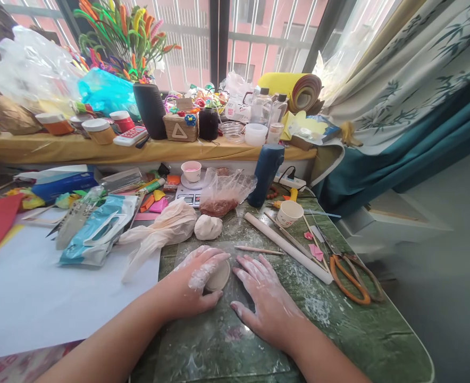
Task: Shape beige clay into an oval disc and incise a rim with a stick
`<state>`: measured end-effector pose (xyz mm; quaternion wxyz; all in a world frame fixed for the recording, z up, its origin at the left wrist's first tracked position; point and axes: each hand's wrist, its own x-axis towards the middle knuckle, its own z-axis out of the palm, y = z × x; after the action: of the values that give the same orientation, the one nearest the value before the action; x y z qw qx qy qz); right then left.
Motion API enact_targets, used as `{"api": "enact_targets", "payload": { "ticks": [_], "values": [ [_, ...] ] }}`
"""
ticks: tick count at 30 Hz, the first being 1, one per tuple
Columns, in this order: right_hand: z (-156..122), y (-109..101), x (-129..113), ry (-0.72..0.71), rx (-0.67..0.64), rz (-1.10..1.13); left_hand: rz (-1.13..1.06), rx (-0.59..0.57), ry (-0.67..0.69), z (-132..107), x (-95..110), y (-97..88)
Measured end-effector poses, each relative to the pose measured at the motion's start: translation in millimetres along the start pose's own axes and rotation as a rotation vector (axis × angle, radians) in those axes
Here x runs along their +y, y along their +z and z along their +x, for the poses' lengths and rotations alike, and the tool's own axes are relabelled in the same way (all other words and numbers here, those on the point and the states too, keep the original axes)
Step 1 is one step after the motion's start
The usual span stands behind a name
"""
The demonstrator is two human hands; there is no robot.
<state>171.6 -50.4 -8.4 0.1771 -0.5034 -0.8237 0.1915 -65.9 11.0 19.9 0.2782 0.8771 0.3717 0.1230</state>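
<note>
My left hand (198, 279), dusted with white powder, curves around the left side of a pale round disc (220, 276). Its fingers lie along the far edge and the thumb is at the near edge; the palm hides part of the disc. To the right, my right hand (267, 295) rests with spread fingers on a clear plastic sheet (207, 348), holding nothing. White powder also covers these fingers. Just beyond my left hand sits a lump of white clay or dough (208, 227). A thin wooden stick (259, 250) lies past my right fingertips.
A white rolling rod (286, 247), orange-handled scissors (352, 279) and a paper cup (290, 214) lie at right. Behind stand a dark blue bottle (266, 175) and a small scale (187, 197). A wipes pack (99, 229) is on white paper (59, 303) at left.
</note>
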Motion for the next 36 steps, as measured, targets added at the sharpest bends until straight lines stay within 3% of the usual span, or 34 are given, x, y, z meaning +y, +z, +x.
{"api": "enact_targets", "payload": {
  "ticks": [7, 11, 15, 26, 31, 36],
  "values": [
    [-3.5, -1.1, -0.8, -0.045, 0.033, -0.038, 0.024, -0.009, -0.115, 4.3, -0.5, 5.9],
    [-4.4, -2.4, -6.2, -0.149, 0.017, -0.013, -0.020, -0.011, -0.051, 3.0, -4.0, 4.0],
    [-2.7, -2.3, -9.3, -0.145, -0.014, -0.027, -0.079, -0.039, 0.035, -5.1, -10.2, -4.3],
    [-1.7, -4.6, -10.9, -0.184, -0.096, -0.067, -0.136, -0.029, -0.030, -6.3, -16.8, -7.8],
    [-1.4, -5.1, -12.9, -0.196, -0.107, -0.078, -0.132, -0.049, 0.019, -10.6, -19.0, -19.1],
    [-2.2, -3.9, -9.4, -0.200, -0.129, -0.105, -0.068, -0.063, -0.054, -12.7, -24.8, -27.9]
  ]
}}
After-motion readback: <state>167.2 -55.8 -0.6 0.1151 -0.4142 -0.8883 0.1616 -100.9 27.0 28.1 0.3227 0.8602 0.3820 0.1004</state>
